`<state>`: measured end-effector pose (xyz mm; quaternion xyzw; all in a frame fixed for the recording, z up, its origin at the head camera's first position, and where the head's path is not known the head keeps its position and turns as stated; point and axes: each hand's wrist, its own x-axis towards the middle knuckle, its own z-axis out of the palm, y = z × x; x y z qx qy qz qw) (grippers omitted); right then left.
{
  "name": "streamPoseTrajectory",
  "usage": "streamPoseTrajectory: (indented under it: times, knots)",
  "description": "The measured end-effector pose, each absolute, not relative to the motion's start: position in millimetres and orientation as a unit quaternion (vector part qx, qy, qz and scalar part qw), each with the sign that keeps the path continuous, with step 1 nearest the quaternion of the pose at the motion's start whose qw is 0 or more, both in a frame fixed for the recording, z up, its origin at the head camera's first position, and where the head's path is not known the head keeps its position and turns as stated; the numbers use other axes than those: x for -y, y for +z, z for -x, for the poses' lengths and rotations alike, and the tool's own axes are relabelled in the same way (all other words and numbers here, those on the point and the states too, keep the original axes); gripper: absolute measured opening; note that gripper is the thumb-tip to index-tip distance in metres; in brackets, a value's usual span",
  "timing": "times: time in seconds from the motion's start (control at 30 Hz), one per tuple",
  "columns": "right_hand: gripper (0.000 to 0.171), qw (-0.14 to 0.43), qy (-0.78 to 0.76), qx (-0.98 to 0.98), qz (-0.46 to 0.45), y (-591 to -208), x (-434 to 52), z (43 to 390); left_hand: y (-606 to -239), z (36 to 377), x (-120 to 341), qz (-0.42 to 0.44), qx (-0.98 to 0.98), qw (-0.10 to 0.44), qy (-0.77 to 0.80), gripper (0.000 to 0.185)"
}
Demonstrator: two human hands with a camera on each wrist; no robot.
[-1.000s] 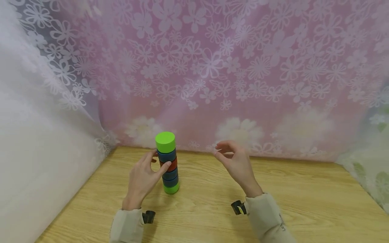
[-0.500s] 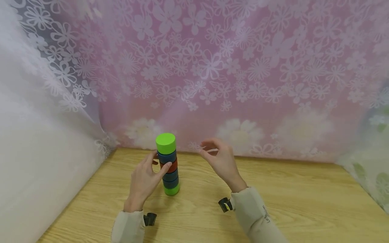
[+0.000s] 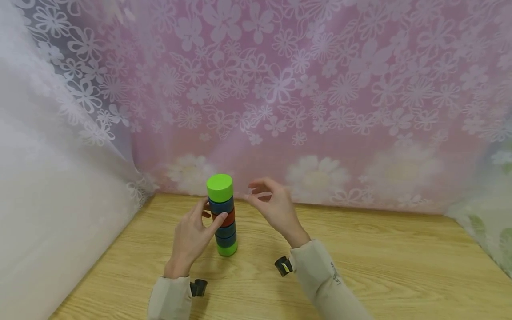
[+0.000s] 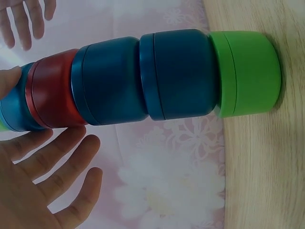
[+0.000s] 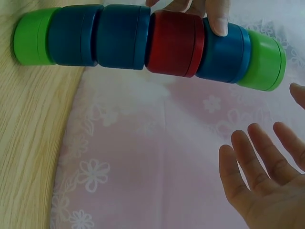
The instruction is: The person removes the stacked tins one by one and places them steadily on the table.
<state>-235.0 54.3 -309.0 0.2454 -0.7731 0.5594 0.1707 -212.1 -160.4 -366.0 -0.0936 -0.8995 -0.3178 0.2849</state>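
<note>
A tall stack of round lidded canisters stands upright on the wooden table. Its top canister (image 3: 220,190) is bright green, then come a blue one (image 5: 224,52), a red one (image 5: 174,43), two more blue ones and a green bottom canister (image 3: 227,249). My left hand (image 3: 193,236) grips the upper part of the stack, thumb on one side and fingers on the other, around the red canister and the blue one above it. To the right of the stack's top, my right hand (image 3: 276,211) hovers with loosely bent fingers and holds nothing.
The light wood table (image 3: 360,266) ends against a pink curtain (image 3: 320,111) with white flowers at the back. A white sheet (image 3: 60,186) hangs along the left side. Small black devices (image 3: 283,266) sit on the wrists.
My right hand has moved left, closer to the top of the stack. My left hand keeps its hold, and the stack stays in place.
</note>
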Motion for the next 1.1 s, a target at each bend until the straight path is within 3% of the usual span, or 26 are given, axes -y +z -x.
streamPoseTrajectory:
  times: [1.1]
  knots:
    - [0.052, 0.095, 0.575, 0.764, -0.277, -300, -22, 242, -366, 212, 163, 0.111, 0.896, 0.295, -0.314, 0.057]
